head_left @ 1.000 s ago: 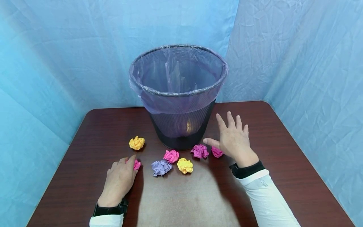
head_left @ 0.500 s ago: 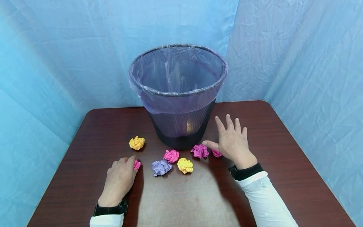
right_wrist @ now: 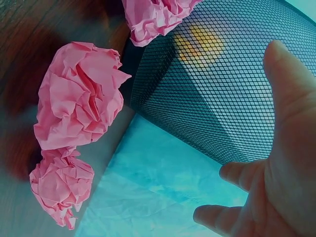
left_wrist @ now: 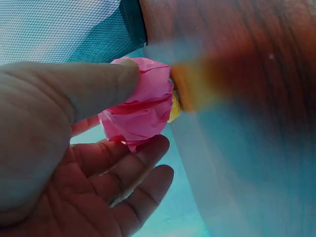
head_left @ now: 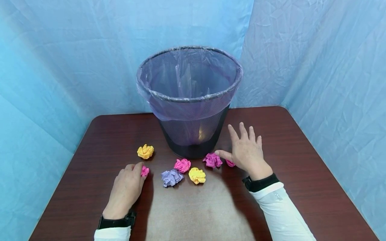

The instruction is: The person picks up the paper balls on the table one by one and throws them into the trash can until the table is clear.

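At the left, my left hand [head_left: 125,187] pinches a pink crumpled paper ball [head_left: 145,171]; the left wrist view shows the thumb over this pink ball [left_wrist: 143,106] and fingertips under it. My right hand [head_left: 247,152] is spread with straight fingers beside the bin, holding nothing. Just left of its thumb tip lies a magenta paper ball [head_left: 213,160], and another magenta ball [head_left: 230,163] is partly hidden behind the hand. Between the hands rest a pink ball [head_left: 182,165], a purple ball [head_left: 172,177] and a yellow ball [head_left: 197,175]. A second yellow ball [head_left: 145,151] lies beyond my left hand.
A black mesh wastebasket [head_left: 193,132] with a translucent purple liner [head_left: 190,108] stands upright behind the balls. Something yellow [right_wrist: 200,44] shows through its mesh in the right wrist view. Blue cloth [head_left: 90,60] hangs around the dark wooden table [head_left: 301,174].
My left hand and the pink paper ball it pinches have shifted slightly up in the head view. My right hand has drifted a little left and nearer. The other balls stay in place.
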Demonstrator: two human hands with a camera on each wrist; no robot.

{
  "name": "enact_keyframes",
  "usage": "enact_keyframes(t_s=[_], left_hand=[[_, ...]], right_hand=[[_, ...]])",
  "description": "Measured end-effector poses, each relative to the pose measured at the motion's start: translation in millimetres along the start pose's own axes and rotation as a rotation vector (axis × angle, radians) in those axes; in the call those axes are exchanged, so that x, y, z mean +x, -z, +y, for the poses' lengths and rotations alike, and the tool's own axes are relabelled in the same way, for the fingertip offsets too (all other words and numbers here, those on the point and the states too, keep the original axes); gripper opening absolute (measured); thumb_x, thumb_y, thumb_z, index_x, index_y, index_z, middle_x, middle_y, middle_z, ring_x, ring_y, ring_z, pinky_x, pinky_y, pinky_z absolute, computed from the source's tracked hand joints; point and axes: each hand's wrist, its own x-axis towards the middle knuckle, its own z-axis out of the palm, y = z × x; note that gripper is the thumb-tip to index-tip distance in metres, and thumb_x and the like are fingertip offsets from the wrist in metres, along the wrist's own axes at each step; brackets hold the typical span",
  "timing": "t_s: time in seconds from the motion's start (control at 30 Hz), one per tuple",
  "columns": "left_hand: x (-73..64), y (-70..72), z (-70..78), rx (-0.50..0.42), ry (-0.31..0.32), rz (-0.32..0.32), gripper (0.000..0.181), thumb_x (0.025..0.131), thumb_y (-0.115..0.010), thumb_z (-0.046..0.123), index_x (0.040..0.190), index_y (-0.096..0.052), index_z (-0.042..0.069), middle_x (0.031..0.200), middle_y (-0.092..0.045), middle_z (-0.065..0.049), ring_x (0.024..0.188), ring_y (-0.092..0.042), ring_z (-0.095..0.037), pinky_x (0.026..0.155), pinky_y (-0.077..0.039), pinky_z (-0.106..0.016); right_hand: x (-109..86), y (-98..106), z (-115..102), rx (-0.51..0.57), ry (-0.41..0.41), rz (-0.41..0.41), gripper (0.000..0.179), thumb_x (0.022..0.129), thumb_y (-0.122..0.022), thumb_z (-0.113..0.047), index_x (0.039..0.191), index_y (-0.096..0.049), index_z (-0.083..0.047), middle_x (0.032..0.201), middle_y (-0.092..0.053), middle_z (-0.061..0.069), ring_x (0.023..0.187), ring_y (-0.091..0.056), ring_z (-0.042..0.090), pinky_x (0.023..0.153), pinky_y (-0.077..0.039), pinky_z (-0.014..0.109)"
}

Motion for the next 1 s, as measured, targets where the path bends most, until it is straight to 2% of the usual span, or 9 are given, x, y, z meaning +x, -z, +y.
enact_keyframes(t_s=[0.33, 0.6, 1.0], left_hand=[[2.5, 6.6, 0.5, -0.039, -0.052, 0.088, 0.048, 0.095, -0.077, 0.013, 0.134, -0.06, -0.008, 0.119, -0.067, -0.031, 0.097, -0.068, -0.043, 0.085, -0.059, -0.057], [4.3, 11.9, 3.1, -0.073, -0.049, 0.109, 0.05, 0.095, -0.077, 0.014, 0.136, -0.059, -0.008, 0.126, -0.062, -0.032, 0.103, -0.068, -0.045, 0.089, -0.058, -0.06], [7.6, 24.4, 9.4, -0.119, -0.048, 0.159, 0.063, 0.092, -0.081, 0.016, 0.144, -0.055, -0.008, 0.129, -0.062, -0.03, 0.109, -0.066, -0.044, 0.093, -0.057, -0.059]], right_hand=[[-0.7, 1, 0, 0.006, 0.001, -0.002, 0.116, 0.081, -0.058, -0.088, 0.168, -0.023, -0.018, 0.17, -0.018, 0.029, 0.153, -0.017, 0.06, 0.114, -0.02, 0.08], [-0.6, 1, 0, 0.014, 0.002, 0.01, 0.113, 0.083, -0.064, -0.082, 0.167, -0.024, -0.018, 0.17, -0.018, 0.029, 0.153, -0.017, 0.06, 0.115, -0.02, 0.08], [-0.3, 4, 0, 0.009, 0.005, 0.004, 0.115, 0.082, -0.059, -0.086, 0.168, -0.023, -0.018, 0.169, -0.018, 0.03, 0.153, -0.017, 0.06, 0.114, -0.021, 0.081]])
